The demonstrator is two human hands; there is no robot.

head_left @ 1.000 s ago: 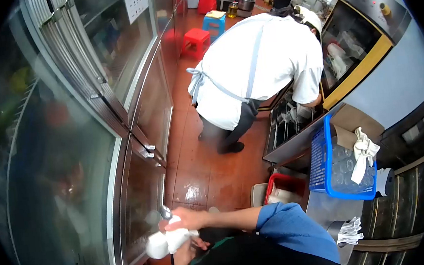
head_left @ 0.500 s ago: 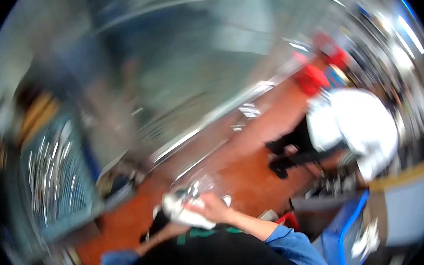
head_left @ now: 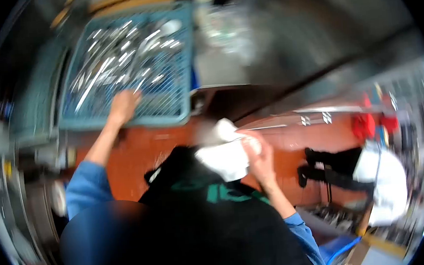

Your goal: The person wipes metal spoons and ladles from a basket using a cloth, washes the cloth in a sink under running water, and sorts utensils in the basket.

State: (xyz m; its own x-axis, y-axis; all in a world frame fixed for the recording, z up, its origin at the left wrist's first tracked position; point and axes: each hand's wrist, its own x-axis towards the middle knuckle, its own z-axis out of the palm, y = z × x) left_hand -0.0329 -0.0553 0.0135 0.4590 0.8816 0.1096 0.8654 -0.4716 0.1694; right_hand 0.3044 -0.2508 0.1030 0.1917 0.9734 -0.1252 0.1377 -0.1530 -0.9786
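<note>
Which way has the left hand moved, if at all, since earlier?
Yes: the left hand has moved toward the tray, now over its near side.

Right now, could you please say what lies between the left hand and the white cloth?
Between the left hand and the white cloth, the head view shows the tray's near rim, then red floor and a grey blur I cannot identify.

Light-blue slatted tray point(head_left: 190, 59), shiny metal cutlery point(head_left: 111, 60), loosely spread

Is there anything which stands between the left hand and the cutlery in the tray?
Nothing visible does: the left hand is past the near rim of the tray, and the cutlery lies uncovered beyond. Blur hides any contact.
</note>
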